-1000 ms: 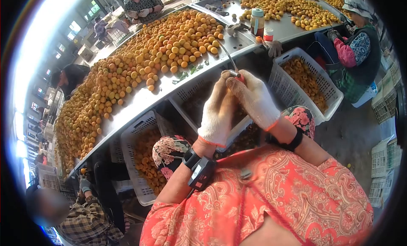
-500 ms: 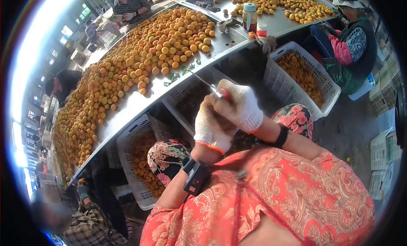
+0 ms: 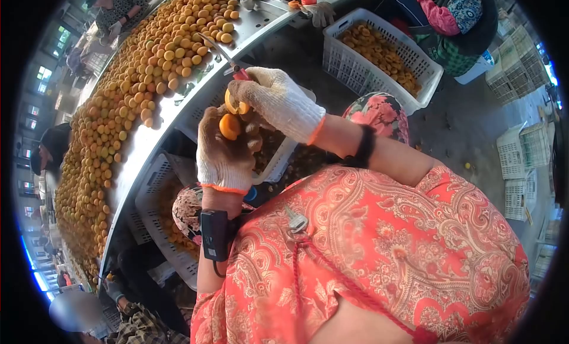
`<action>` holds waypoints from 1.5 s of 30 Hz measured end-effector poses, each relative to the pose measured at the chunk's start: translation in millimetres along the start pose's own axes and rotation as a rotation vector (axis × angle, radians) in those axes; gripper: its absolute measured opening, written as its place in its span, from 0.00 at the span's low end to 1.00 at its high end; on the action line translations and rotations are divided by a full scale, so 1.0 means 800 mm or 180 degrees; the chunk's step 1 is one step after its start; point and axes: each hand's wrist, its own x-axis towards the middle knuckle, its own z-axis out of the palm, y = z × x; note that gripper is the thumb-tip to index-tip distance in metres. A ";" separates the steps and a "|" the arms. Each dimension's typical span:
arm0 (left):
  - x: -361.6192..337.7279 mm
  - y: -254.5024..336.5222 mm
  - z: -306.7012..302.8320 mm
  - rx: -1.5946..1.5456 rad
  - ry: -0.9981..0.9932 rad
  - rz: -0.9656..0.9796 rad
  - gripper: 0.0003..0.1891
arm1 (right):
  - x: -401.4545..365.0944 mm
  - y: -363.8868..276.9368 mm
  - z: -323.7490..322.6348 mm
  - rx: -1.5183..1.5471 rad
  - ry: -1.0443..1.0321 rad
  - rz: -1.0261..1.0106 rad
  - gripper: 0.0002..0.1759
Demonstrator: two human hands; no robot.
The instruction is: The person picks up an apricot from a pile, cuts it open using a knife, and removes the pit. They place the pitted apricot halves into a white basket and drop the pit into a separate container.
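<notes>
My left hand (image 3: 222, 151), in a stained white knit glove, is closed around an orange apricot half (image 3: 230, 126) with its cut side showing. My right hand (image 3: 272, 98), gloved the same way, grips a small knife (image 3: 240, 73) by its red handle. The thin blade points up and left, away from the fruit. A second apricot half (image 3: 237, 103) sits at the right hand's fingertips, just above the first. Both hands are close together over a crate partly hidden beneath them.
A metal sorting table (image 3: 155, 129) bears a large heap of whole apricots (image 3: 160, 53). A white crate (image 3: 379, 77) of apricot halves stands at right, another crate (image 3: 155, 190) at lower left. Co-workers sit around the table. Stacked crates (image 3: 515, 154) stand far right.
The view has shifted, so the table sits farther up and left. The hands, earlier pressed together around the knife, have parted slightly, and two apricot halves now show between them.
</notes>
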 end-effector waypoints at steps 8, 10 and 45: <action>-0.024 -0.007 0.030 0.1842 -0.0224 0.1088 0.24 | 0.004 0.012 -0.001 -0.0846 0.0060 -0.0783 0.10; -0.014 -0.012 0.016 0.1706 -0.0401 0.1218 0.26 | 0.008 0.026 0.000 -0.0451 0.0079 -0.0460 0.08; -0.031 -0.034 0.059 0.2871 -0.0398 0.1447 0.04 | -0.008 -0.049 0.000 0.2072 0.0202 -0.0849 0.21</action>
